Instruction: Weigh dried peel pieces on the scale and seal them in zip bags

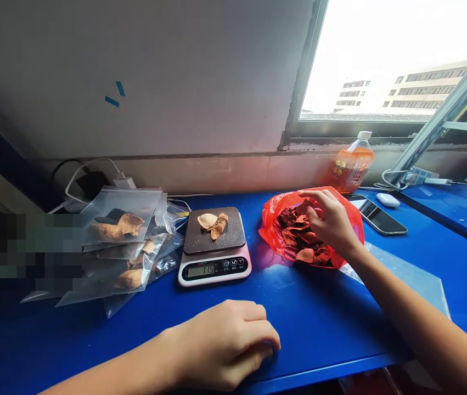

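Note:
My right hand (330,216) reaches over the mouth of a red plastic bag (352,219), its fingers bent and spread apart. Dried peel pieces (299,233) fill the bag just below those fingers; I see none clearly gripped. Closer to me, my left hand (233,343) lies curled on the table near its front edge, with nothing visible in it. A digital kitchen scale (214,269) stands between the red bag and a stack of clear bags. On its dark plate are a few dried peel pieces (213,222), and its display seems to read 11.5.
Clear zip bags (134,252) with peel pieces are piled at the left. An empty-looking clear bag (410,280) lies right of the red bag. Behind stand a drink bottle (352,164), a phone (377,214), a white earphone case (388,199) and cables on the blue table (299,312).

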{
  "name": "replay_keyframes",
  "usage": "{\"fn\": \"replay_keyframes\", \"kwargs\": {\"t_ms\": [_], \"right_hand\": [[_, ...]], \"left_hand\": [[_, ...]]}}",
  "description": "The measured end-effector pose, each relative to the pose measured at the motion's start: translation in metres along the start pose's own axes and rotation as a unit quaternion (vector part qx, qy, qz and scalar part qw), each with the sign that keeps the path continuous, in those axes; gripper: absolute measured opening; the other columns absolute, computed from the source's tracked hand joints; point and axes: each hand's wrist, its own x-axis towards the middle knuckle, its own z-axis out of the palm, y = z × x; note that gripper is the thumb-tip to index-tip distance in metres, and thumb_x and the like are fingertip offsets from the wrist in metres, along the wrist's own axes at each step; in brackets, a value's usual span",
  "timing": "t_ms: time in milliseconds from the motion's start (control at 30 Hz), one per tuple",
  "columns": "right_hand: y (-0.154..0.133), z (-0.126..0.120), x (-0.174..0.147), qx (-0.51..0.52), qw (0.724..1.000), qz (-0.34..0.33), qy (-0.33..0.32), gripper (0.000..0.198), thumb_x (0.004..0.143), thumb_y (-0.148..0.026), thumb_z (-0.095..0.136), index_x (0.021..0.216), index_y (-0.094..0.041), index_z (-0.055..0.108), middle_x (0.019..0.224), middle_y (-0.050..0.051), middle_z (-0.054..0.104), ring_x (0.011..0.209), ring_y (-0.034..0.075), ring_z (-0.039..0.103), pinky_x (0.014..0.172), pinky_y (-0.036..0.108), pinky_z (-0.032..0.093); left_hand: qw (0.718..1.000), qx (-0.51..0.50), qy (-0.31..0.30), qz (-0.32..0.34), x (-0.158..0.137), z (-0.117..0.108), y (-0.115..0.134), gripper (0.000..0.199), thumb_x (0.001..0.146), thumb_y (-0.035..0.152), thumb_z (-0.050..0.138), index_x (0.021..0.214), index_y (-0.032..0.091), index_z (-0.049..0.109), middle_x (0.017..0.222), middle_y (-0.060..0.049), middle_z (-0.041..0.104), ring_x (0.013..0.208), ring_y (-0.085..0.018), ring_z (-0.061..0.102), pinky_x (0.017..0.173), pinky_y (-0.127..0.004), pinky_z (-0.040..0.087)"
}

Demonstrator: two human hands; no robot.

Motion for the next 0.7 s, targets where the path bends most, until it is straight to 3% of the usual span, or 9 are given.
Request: {"fn": "replay_keyframes", "kwargs": {"t_ms": [133, 333, 533, 700], "right_hand": [[0.007, 0.003, -0.002, -0.023, 0.999, -0.035, -0.031, 0.035, 0.076, -0.011, 0.047, 0.106, -0.020, 0.063, 0.102, 0.009, 0.065, 0.085, 0.022, 0.064, 0.076, 0.037, 0.053], [0.020, 0.003, -0.001, -0.086, 0.995, -0.056, -0.017, 0.018, 0.074, -0.009, 0.045, 0.081, -0.022, 0.056, 0.084, 0.007, 0.060, 0.078, 0.021, 0.060, 0.067, 0.033, 0.049], [0.020, 0.000, 0.000, -0.089, 0.995, -0.043, -0.030, 0.021, 0.072, -0.006, 0.045, 0.077, -0.022, 0.056, 0.083, 0.006, 0.064, 0.080, 0.021, 0.061, 0.068, 0.033, 0.048], [0.014, 0.001, -0.003, -0.083, 0.996, -0.022, -0.031, 0.032, 0.070, -0.003, 0.045, 0.091, -0.021, 0.062, 0.090, 0.006, 0.068, 0.082, 0.021, 0.065, 0.070, 0.033, 0.050]], "left_hand": [[1.000, 0.006, 0.004, 0.028, 0.001, 0.001, 0.000, 0.017, 0.087, 0.012, 0.051, 0.098, 0.012, 0.064, 0.080, -0.005, 0.061, 0.071, -0.015, 0.054, 0.062, -0.022, 0.043], [0.999, 0.022, -0.001, 0.048, 0.000, 0.002, -0.003, 0.018, 0.084, 0.011, 0.054, 0.098, 0.010, 0.065, 0.080, -0.005, 0.061, 0.071, -0.015, 0.053, 0.062, -0.023, 0.043], [0.999, 0.027, 0.002, 0.038, 0.000, 0.001, 0.000, 0.015, 0.085, 0.011, 0.055, 0.097, 0.012, 0.064, 0.080, -0.005, 0.061, 0.070, -0.014, 0.053, 0.061, -0.023, 0.043], [0.999, 0.035, -0.003, 0.034, 0.000, 0.000, 0.000, 0.016, 0.085, 0.010, 0.055, 0.097, 0.013, 0.064, 0.080, -0.004, 0.061, 0.071, -0.014, 0.053, 0.062, -0.023, 0.043]]}}
